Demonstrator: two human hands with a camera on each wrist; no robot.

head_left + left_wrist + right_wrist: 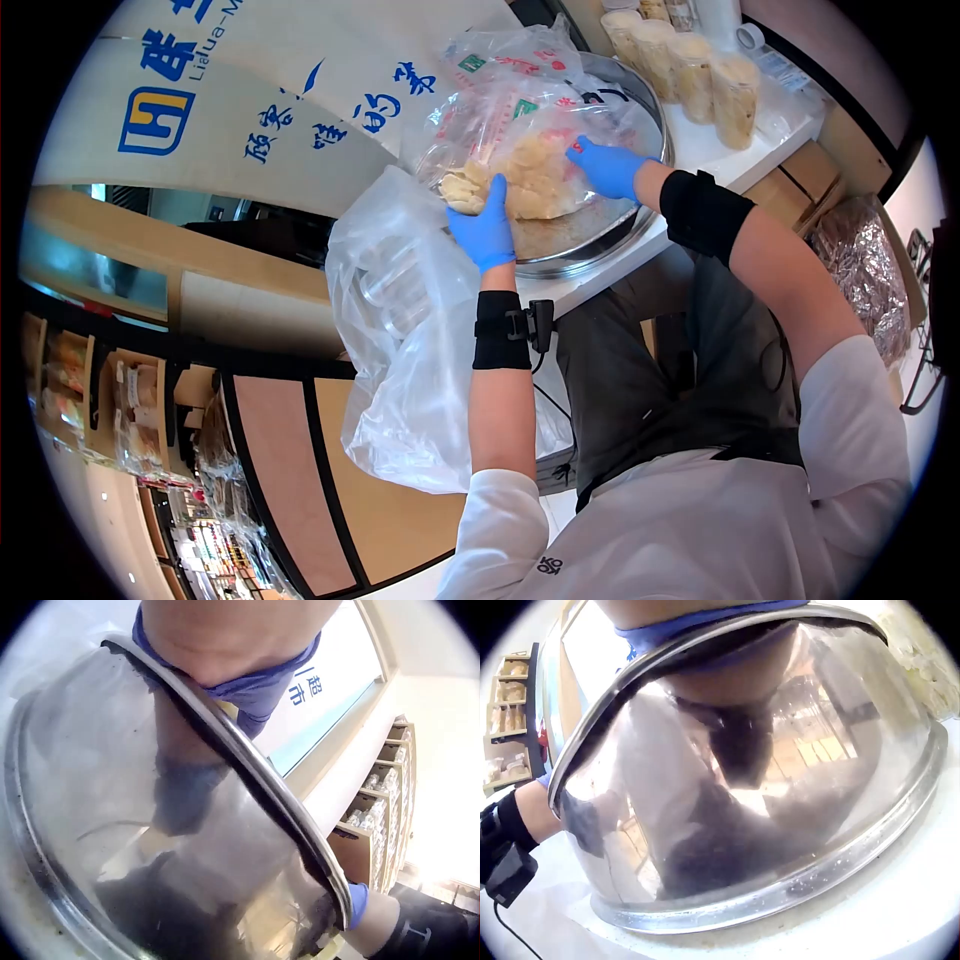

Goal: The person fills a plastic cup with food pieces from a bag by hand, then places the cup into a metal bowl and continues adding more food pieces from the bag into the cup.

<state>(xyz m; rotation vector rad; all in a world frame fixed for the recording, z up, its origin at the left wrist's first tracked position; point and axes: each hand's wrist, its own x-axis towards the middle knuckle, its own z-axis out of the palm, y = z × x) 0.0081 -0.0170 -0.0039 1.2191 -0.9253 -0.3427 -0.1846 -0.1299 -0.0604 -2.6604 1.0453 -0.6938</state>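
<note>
In the head view, a clear plastic bag [490, 115] with red and green print lies over a round steel bowl [664, 135], with pale yellow food pieces [540, 180] in or under its film. My blue-gloved left hand [484, 230] grips the near left side of the bag by the food, thumb extended upward. The gloved right hand [612, 170] pinches the film on the right, inside the bowl rim. Both wrist views mostly show the bowl's shiny outer wall [225, 862] [727, 825]; its rim hides the fingertips there.
Several filled clear containers [690, 75] stand behind the bowl on the white table [725, 150], near a tape roll [749, 37]. A large translucent plastic bag [400, 400] hangs over the table's left edge. A printed white panel [270, 90] stands behind.
</note>
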